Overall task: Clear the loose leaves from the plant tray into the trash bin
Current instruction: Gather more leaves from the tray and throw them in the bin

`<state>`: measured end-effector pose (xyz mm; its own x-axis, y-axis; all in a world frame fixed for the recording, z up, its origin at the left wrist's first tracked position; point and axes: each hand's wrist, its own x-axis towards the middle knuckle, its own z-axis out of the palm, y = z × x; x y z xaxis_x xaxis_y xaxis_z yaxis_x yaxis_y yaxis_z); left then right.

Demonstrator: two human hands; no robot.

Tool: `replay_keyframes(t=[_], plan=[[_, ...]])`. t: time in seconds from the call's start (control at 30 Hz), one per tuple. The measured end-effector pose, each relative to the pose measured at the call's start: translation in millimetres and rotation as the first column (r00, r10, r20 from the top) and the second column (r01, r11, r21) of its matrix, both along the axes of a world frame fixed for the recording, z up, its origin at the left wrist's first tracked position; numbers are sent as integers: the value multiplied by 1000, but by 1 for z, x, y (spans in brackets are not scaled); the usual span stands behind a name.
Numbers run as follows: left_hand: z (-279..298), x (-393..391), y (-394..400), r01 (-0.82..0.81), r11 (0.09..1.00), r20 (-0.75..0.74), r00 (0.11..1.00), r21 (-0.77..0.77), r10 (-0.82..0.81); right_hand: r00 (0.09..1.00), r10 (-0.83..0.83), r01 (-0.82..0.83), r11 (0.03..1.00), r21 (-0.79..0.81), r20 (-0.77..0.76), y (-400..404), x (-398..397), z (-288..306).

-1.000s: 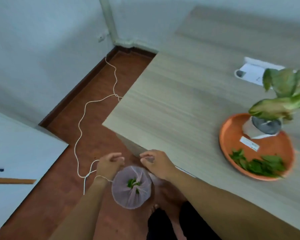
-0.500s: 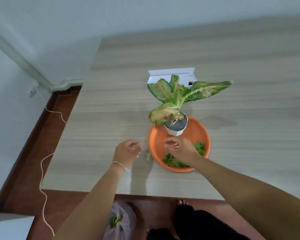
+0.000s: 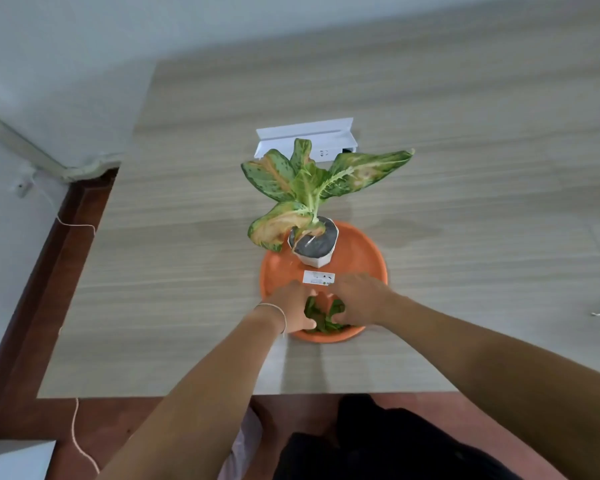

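- Head view: the loose leaves point(image 3: 323, 315) lie in a small dark green heap on the near part of the orange plant tray point(image 3: 361, 251), directly between the two hands.
- The left hand point(image 3: 290, 310) is on the left side of the heap and the right hand point(image 3: 359, 299) on the right side; both touch the leaves, so neither one is clearly nearer.
- The fingers of both hands curve inward around the heap like a scoop, half closed. I cannot tell if the leaves are already gripped, because the fingertips are hidden under the hands.
- The heap is a little longer from far to near than from side to side, so I judge that pressing from both sides suits it.
- Beyond the fingers, on the far part of the tray, stands the white pot point(image 3: 314, 245) with the plant point(image 3: 305, 188); a small white label point(image 3: 318, 278) lies just beyond the knuckles.
- The near rim of the tray is just under the wrists, and the table point(image 3: 174, 271) edge is further toward the person.
- The way up and back toward the body looks free. The trash bin is not clearly in view; only a pale shape shows below the table edge.
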<state>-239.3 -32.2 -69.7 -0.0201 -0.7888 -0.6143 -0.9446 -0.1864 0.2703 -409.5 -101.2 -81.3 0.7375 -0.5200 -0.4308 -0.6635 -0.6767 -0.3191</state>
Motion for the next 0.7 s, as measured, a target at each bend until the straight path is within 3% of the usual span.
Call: replay_keyframes(t=[0.2,0.47,0.7], plan=[[-9,-7,-1,72,997,42,997,-25,-71,992,39,-45,998,-53,-121,16,11,-15],[-15,-12,1,94,994,86,992,-56,-89,993,75,-82,993,-79,-92,19,16,-23],[-19,-10,-1,-121,988,-44,992,-91,118,992,-112,109,992,66,51,7,14,-21]])
